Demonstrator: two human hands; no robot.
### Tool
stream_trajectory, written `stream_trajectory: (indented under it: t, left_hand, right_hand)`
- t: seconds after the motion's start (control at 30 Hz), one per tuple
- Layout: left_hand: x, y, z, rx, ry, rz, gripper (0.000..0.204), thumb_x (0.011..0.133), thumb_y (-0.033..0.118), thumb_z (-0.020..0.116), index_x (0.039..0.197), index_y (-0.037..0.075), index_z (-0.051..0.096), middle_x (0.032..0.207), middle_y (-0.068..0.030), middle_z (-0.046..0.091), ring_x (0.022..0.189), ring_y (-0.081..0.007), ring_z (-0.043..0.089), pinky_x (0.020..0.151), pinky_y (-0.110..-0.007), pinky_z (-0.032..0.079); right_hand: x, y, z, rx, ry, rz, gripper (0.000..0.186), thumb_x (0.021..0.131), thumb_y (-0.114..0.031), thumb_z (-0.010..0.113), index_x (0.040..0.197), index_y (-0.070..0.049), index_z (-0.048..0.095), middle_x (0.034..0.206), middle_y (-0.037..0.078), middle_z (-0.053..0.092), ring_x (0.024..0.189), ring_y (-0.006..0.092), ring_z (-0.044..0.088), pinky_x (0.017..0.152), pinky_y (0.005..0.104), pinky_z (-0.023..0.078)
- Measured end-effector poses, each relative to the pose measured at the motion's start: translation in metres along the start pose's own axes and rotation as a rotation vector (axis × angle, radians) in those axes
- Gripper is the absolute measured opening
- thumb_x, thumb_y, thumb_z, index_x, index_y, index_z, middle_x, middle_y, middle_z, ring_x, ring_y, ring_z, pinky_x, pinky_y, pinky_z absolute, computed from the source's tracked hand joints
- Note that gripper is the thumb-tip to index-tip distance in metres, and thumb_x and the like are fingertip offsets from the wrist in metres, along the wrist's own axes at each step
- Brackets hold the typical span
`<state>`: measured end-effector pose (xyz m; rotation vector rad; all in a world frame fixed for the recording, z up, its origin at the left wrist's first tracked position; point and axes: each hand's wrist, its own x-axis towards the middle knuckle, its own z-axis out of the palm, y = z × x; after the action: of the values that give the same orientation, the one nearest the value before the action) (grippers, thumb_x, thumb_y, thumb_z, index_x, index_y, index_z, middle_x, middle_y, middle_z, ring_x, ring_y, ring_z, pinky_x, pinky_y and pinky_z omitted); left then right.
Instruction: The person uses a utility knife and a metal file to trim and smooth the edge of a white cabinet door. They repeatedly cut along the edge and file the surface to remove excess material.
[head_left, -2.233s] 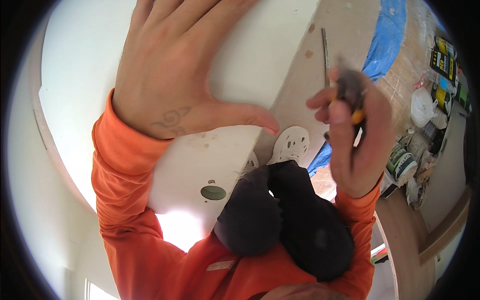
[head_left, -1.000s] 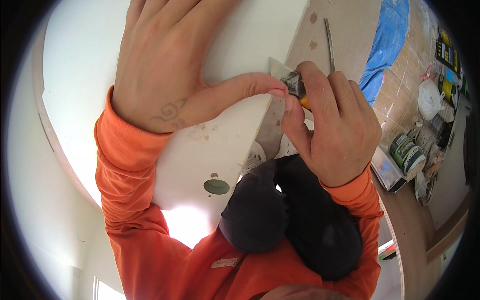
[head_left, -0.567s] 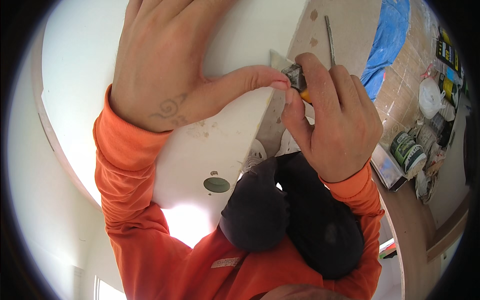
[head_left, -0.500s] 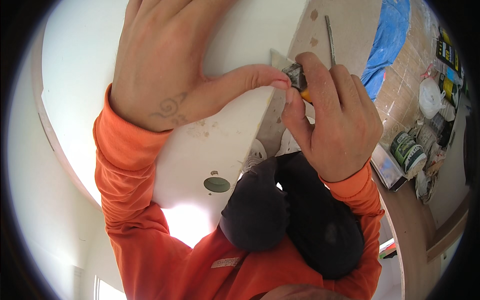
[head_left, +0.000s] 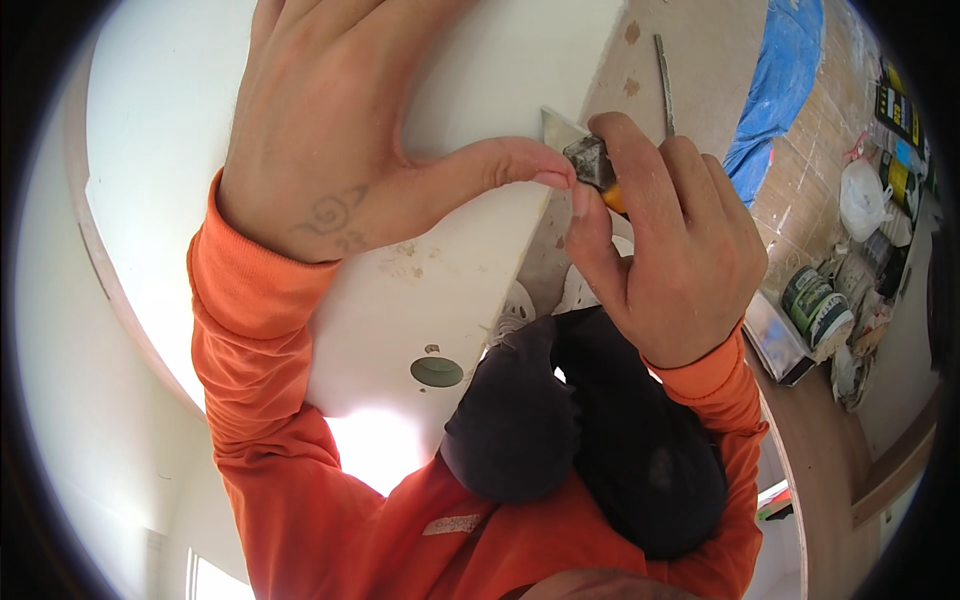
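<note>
My left hand [head_left: 335, 135], marked by a dark tattoo near the wrist, is spread flat on a white board [head_left: 405, 290]. Its thumb reaches to the board's right edge, touching or nearly touching the tool there. My right hand [head_left: 660, 245] grips a scraper-like tool [head_left: 590, 160] with a dark, worn end and yellow on its handle. The tool's pale, flat blade [head_left: 553, 125] lies at the board's edge, just beyond my left thumb; much of the handle is hidden by my fingers. A round hole [head_left: 436, 371] is cut in the board near my knee.
A thin metal strip [head_left: 664, 85] lies on the pale floor right of the board. Beyond it are a blue sheet [head_left: 768, 70], a white plastic bag [head_left: 862, 200], several tubs [head_left: 815, 310] and packages. A wooden frame [head_left: 890, 460] stands at the lower right.
Over two seconds my right hand has moved up and left, bringing the tool to the board's edge beside my left thumb. In the last half second both hands have barely moved.
</note>
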<state>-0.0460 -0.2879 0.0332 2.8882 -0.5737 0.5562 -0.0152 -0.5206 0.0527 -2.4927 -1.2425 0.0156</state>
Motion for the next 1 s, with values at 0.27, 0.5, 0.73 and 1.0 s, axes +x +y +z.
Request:
stream_trajectory:
  t: [0.27,0.5,0.73,1.0]
  left_hand:
    - [0.011,0.013,-0.025,-0.094,-0.181,-0.145,0.100,0.061,0.053,0.082,0.134,-0.006,0.048,0.139,-0.0249,0.047,0.131,-0.0445,0.039,0.107,-0.051,0.030]
    - [0.015,0.016,-0.032,-0.156,-0.248,-0.211,0.098,0.062,0.054,0.081,0.134,-0.005,0.049,0.138,-0.0245,0.048,0.131,-0.0443,0.039,0.108,-0.051,0.030]
    - [0.002,0.007,-0.007,-0.019,-0.048,-0.069,0.097,0.064,0.054,0.080,0.134,-0.005,0.049,0.138,-0.0248,0.048,0.131,-0.0442,0.039,0.108,-0.050,0.031]
    - [0.014,0.004,0.026,0.047,0.339,0.024,0.096,0.065,0.055,0.080,0.134,-0.005,0.049,0.138,-0.0246,0.048,0.131,-0.0437,0.039,0.108,-0.050,0.031]
  right_hand:
    - [0.002,0.001,0.000,0.006,0.005,0.006,0.029,0.081,-0.019,0.066,0.108,-0.008,0.062,0.072,0.005,0.050,0.062,0.0225,0.052,0.054,0.0337,0.042]
    - [0.005,0.002,0.000,0.004,0.006,0.015,0.028,0.082,-0.020,0.066,0.107,-0.008,0.062,0.072,0.005,0.050,0.063,0.0225,0.053,0.055,0.0335,0.042]
    - [0.004,0.001,0.002,-0.002,0.021,0.010,0.029,0.082,-0.020,0.065,0.108,-0.008,0.062,0.073,0.005,0.051,0.063,0.0228,0.053,0.055,0.0341,0.043]
    - [0.004,0.000,0.003,-0.028,0.041,0.016,0.032,0.081,-0.020,0.066,0.111,-0.009,0.062,0.075,0.006,0.051,0.064,0.0234,0.053,0.056,0.0346,0.043]
